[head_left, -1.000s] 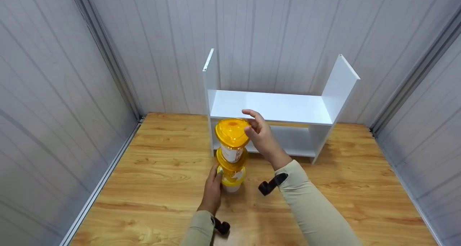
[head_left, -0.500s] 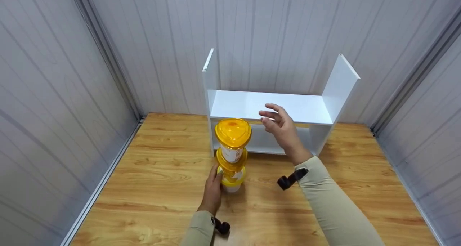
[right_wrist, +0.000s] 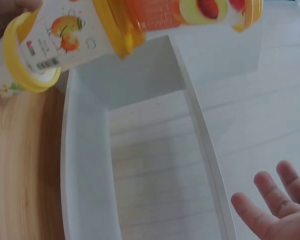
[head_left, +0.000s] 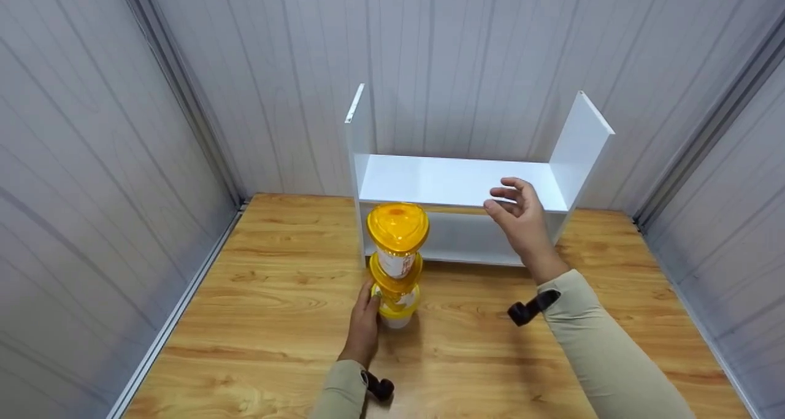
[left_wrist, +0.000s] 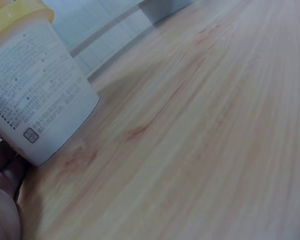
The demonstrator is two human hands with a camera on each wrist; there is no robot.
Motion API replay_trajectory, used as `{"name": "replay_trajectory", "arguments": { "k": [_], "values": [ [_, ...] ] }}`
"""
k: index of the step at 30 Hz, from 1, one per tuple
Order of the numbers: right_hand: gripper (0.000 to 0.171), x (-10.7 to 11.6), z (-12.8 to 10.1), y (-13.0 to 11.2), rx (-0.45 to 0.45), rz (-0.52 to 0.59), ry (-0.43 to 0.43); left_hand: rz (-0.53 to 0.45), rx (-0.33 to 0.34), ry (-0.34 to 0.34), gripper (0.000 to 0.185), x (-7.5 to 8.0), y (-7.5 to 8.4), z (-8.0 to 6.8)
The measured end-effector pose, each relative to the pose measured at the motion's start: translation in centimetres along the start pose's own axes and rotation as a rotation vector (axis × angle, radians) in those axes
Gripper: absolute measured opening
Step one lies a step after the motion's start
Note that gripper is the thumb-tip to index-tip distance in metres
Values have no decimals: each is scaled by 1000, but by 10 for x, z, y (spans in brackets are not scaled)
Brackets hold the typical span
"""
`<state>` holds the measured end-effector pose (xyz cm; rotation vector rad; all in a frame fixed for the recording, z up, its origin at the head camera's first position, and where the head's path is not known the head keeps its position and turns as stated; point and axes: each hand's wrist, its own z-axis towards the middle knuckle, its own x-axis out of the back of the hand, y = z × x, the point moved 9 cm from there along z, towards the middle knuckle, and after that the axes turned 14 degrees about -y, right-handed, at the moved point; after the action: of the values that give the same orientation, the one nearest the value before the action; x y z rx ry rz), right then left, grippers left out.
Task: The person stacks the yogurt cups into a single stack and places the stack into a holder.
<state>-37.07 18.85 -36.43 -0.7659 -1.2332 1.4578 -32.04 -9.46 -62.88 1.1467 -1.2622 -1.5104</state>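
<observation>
Three plastic tubs stand in a stack left of centre in the head view. The top tub (head_left: 397,227) has an amber, rounded-triangle lid; peach pictures on its side show in the right wrist view. Below it, the middle tub (right_wrist: 67,32) bears a fruit cartoon and an amber lid. The white bottom tub (left_wrist: 45,80), yellow at its rim, rests on the wooden surface. My left hand (head_left: 362,327) holds the stack's lower part from the left, thumb on the near side, other fingers partly hidden. Off to the right, my right hand (head_left: 524,222) hovers empty, fingers loosely bent, before the shelf.
A white two-level shelf unit (head_left: 441,176) with tall side panels stands right behind the stack, against the panelled back wall (head_left: 466,69). Wooden tabletop (head_left: 276,321) extends around it. Panelled walls close in the left and right sides.
My right hand has drawn away from the top tub to the right, ending in front of the shelf's right part. The left hand and the stack have stayed in place.
</observation>
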Motion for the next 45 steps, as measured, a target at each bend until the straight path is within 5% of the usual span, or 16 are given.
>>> {"name": "replay_trajectory", "arguments": {
  "k": [15,45],
  "values": [
    [63,45,-20,11,-58,-166,74,-20,-26,-3,54,0,2,1],
    [55,114,-48,23,-112,-251,245,12,-26,2,56,-1,4,-1]
  ]
}}
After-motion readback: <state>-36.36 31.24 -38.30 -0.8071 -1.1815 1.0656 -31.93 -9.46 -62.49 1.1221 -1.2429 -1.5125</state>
